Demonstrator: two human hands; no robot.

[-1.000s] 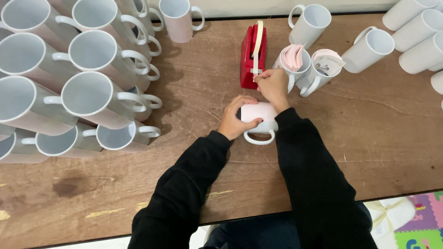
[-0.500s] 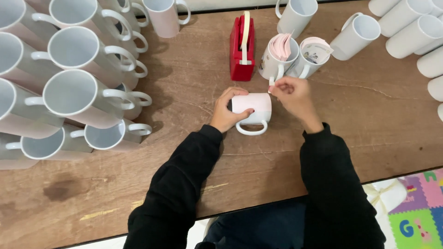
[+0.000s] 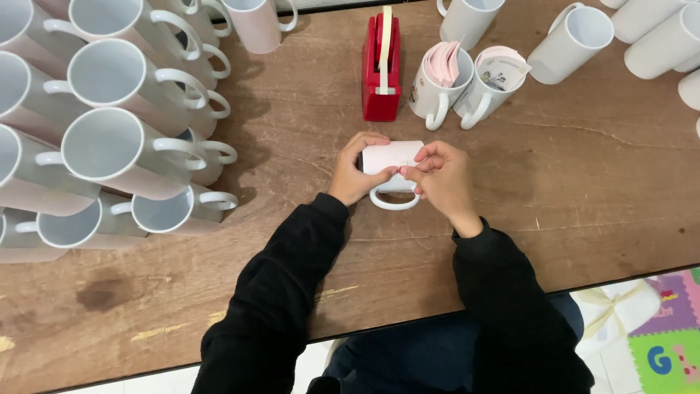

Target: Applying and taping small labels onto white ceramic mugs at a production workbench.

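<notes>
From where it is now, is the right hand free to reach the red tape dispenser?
Probably yes. The right hand sits on the mug, and the bare table between it and the tape dispenser holds nothing.

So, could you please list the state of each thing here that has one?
White mug: lying on its side, handle toward the person, held by both hands.
Left hand: gripping the mug.
Right hand: fingers pinched on it.
Tape dispenser: upright, tape end free.
Two mugs: stuffed with paper.

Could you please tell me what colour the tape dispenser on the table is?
The tape dispenser is red, seen clearly in the head view.
</notes>
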